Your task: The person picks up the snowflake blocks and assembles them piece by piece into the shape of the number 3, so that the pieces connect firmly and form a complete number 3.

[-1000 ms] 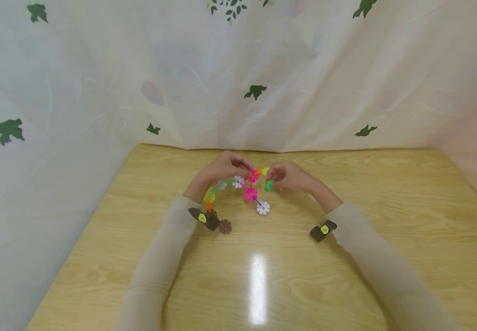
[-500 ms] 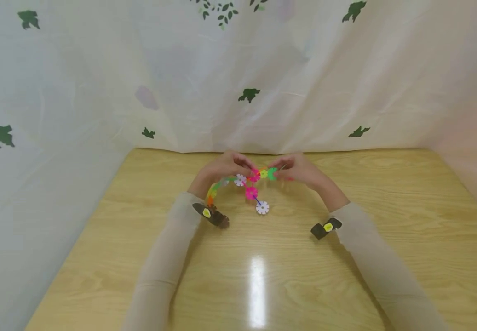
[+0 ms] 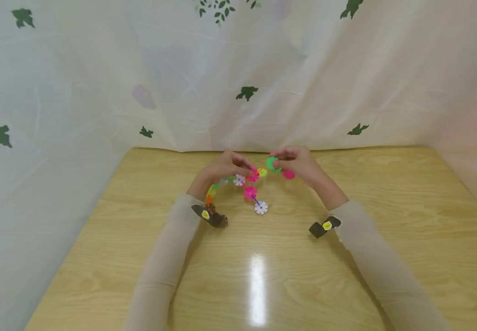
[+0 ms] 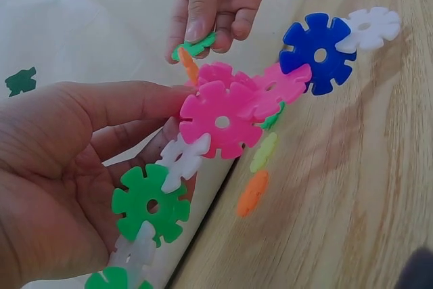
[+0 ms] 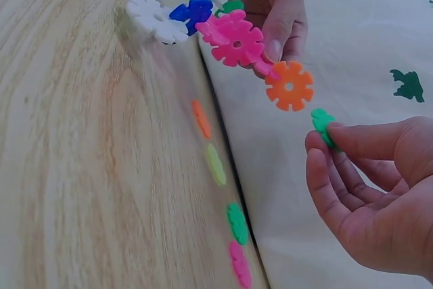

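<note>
My left hand (image 3: 226,165) pinches a chain of notched plastic snowflake discs by a pink disc (image 4: 222,121). Green and white discs run along the palm, while a blue disc (image 4: 318,53) and a white disc (image 4: 372,26) branch off the other way. An orange disc (image 5: 289,86) sticks out at the chain's end facing my right hand (image 5: 385,187). Between thumb and fingers, that hand pinches a loose green disc (image 5: 323,126). In the right wrist view a small gap separates the green disc from the orange one.
Along the table's back edge lie single discs: orange (image 5: 201,118), yellow (image 5: 216,164), green (image 5: 237,223) and pink (image 5: 239,264). A pale curtain (image 3: 205,92) with green leaf shapes hangs right behind the wooden table (image 3: 304,276).
My right hand has risen away from the table with the green disc, uncovering a pink disc beneath it. The left hand keeps its hold on the chain nearly in place.
</note>
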A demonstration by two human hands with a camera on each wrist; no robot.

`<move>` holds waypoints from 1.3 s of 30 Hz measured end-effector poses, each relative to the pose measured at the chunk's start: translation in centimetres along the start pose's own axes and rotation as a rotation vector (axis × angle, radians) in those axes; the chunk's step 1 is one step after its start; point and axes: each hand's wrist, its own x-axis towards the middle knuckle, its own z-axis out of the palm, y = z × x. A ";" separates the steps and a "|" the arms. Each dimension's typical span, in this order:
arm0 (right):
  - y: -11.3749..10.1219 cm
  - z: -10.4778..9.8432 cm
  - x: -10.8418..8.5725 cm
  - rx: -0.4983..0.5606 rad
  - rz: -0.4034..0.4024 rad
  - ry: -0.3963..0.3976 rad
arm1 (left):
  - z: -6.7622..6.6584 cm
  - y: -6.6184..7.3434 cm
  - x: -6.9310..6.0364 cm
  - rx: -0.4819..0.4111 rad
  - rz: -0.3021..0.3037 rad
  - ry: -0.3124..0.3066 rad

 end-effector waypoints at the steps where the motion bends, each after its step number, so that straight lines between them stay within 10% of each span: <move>1: 0.0 0.1 0.0 0.005 -0.003 0.003 | 0.0 0.0 0.0 0.000 0.000 0.002; 39: -0.3 0.5 -0.4 -0.044 -0.017 -0.008 | 1.0 0.4 -0.4 -0.022 0.006 0.051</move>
